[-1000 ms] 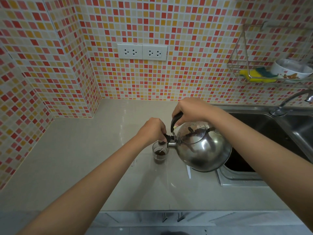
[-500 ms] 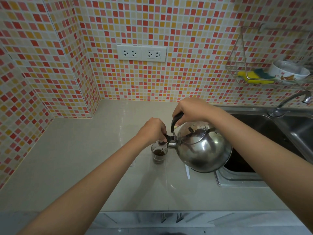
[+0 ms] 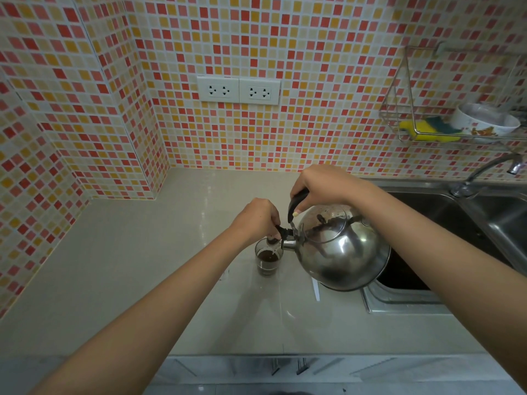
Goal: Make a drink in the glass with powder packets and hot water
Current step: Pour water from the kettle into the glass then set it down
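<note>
A small clear glass (image 3: 267,259) stands on the beige counter (image 3: 148,269) with dark brown liquid in it. Tilted over it is a shiny steel kettle (image 3: 342,253), its spout right above the glass rim. My right hand (image 3: 322,187) grips the kettle's black handle from above. My left hand (image 3: 258,218) pinches the black spout cap lever and holds it open just above the glass. No powder packet is clearly in view.
A steel sink (image 3: 445,223) with a tap (image 3: 484,172) lies right of the kettle. A wire rack (image 3: 445,121) on the tiled wall holds a sponge and a bowl. Two wall sockets (image 3: 239,90) sit above the counter. A thin white strip (image 3: 315,289) lies by the sink's edge.
The view has shifted slightly. Both hands, the kettle and the glass keep nearly the same pose, with the kettle tilted over the glass throughout.
</note>
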A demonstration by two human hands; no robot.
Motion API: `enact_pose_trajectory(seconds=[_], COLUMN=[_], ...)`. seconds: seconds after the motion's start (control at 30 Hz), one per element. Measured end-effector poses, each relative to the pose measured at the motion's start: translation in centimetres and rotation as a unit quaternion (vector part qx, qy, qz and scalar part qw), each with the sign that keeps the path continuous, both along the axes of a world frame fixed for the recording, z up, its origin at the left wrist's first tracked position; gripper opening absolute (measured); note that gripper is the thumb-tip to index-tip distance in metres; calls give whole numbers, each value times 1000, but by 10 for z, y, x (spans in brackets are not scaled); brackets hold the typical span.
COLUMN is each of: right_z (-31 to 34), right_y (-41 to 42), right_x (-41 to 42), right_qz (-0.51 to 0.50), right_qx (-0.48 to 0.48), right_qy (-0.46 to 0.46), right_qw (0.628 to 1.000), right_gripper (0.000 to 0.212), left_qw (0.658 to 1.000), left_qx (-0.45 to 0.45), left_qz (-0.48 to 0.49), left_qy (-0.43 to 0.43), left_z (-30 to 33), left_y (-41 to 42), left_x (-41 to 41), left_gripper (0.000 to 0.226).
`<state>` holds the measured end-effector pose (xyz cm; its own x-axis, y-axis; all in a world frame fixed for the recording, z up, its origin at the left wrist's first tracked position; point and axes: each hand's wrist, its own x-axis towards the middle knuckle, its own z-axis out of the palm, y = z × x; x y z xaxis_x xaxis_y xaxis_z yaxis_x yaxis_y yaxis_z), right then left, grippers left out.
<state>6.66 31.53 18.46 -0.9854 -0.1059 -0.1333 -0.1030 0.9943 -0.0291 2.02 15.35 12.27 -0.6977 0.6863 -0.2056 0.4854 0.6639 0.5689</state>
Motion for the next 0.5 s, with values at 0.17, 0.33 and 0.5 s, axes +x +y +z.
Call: enact_pose_trajectory(seconds=[0.17, 0.33, 0.5], right_z=[1, 1, 1], right_y=[0, 0, 0], right_x=[-1, -2, -3], right_qz=[0, 1, -1], right_qx=[3, 3, 0], right_qy=[5, 2, 0], right_qw=[1000, 1000, 1000], right_gripper=[19, 20, 20], left_qw=[1000, 1000, 1000], left_qx=[-3, -5, -10], left_qz=[1, 1, -1], left_qy=[-1, -4, -8], left_z=[0, 2, 3], left_y=[0, 0, 1], left_x=[-1, -3, -3], left_gripper=[33, 34, 35])
